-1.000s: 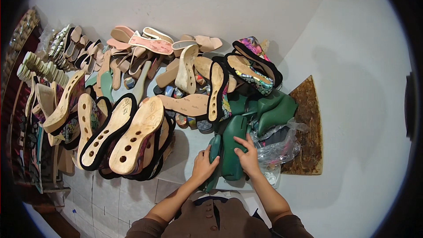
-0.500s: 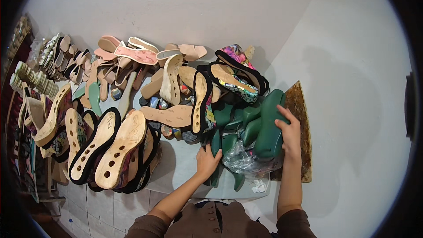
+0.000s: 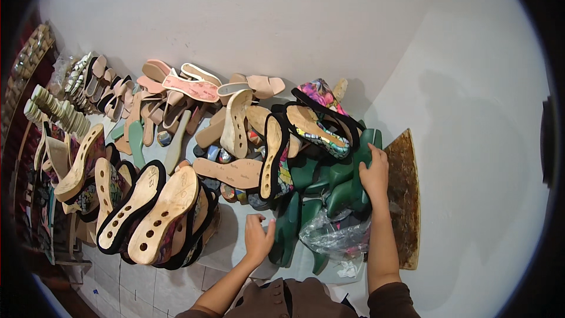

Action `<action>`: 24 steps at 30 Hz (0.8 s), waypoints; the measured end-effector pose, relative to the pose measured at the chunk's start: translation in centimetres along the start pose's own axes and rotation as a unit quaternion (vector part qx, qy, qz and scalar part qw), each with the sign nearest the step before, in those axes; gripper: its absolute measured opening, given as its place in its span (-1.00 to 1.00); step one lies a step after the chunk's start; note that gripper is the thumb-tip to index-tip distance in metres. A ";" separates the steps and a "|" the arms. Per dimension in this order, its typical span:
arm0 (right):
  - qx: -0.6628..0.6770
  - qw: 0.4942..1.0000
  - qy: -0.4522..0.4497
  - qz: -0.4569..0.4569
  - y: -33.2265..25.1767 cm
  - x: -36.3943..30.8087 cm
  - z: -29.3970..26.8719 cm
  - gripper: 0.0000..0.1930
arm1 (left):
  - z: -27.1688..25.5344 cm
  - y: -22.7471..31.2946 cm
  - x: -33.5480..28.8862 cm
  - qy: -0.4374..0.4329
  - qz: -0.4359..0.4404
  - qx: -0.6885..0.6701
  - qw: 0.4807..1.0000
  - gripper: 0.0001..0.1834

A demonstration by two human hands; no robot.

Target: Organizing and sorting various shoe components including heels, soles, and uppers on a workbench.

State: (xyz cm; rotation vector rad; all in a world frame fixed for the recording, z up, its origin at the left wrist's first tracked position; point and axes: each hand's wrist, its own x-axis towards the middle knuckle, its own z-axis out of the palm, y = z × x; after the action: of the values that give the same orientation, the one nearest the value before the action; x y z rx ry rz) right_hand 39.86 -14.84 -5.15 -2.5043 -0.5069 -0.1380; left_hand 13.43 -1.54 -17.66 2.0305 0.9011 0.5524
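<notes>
A: What stands at the left of the frame?

B: A leaning stack of pale strips (image 3: 59, 112), with a pale wedge (image 3: 81, 162) below it. Next come bigger black-edged wedges with wooden soles (image 3: 170, 212), each sole pierced by a row of dark holes.

A: And above those?

B: A pink sandal (image 3: 191, 88) trimmed in white, upper left of centre. Lower, toward the middle, a tan sole piece (image 3: 228, 172) lies over the tabletop (image 3: 232, 224), its right end against a narrow upright wedge (image 3: 272, 156).

A: The left hand?

B: The left hand (image 3: 257, 241) is at lower centre. Its grip is partly open — fingers loosely curled, thumb apart, nothing in it. Just to its right lie dark green shoe lasts (image 3: 286, 229); whether the thumb touches them I can't tell.

A: Further right?

B: Patterned sandals (image 3: 321, 132) sit above more lasts, with crinkled clear plastic (image 3: 332, 238) lower down and crumpled white paper (image 3: 347, 269) under that.

A: And the right hand?

B: The right hand (image 3: 375, 176) is right of centre, its grip closed on a tall green last (image 3: 361, 150), thumb on the near face. How tightly, I can't tell. That last is at the right end of the green heap, beside a mottled brown panel (image 3: 403, 200).
</notes>
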 end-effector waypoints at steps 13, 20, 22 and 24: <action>-0.052 0.988 0.006 -0.148 -5.2 -2.1 0.2 -0.54 | -1.9 1.2 5.6 0.008 0.122 -0.012 0.992 -0.43; 0.127 0.960 -0.243 -0.056 -9.9 -6.6 12.0 -0.13 | 0.0 1.9 5.6 0.023 0.111 -0.054 0.992 -0.46; 0.153 0.950 -0.271 -0.006 -10.2 -6.3 12.6 -0.15 | -0.3 1.6 5.7 0.034 0.114 -0.062 0.991 -0.46; 0.269 0.929 -0.252 -0.036 -9.1 -5.5 12.8 -0.25 | -0.9 1.6 5.9 0.022 0.113 -0.069 0.991 -0.45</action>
State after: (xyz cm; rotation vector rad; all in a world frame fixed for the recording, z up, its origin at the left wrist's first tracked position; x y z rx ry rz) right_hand 31.14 -2.56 -12.22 -1.9607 -0.7262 0.5619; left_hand 17.35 2.76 -15.51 2.0121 0.6430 0.7637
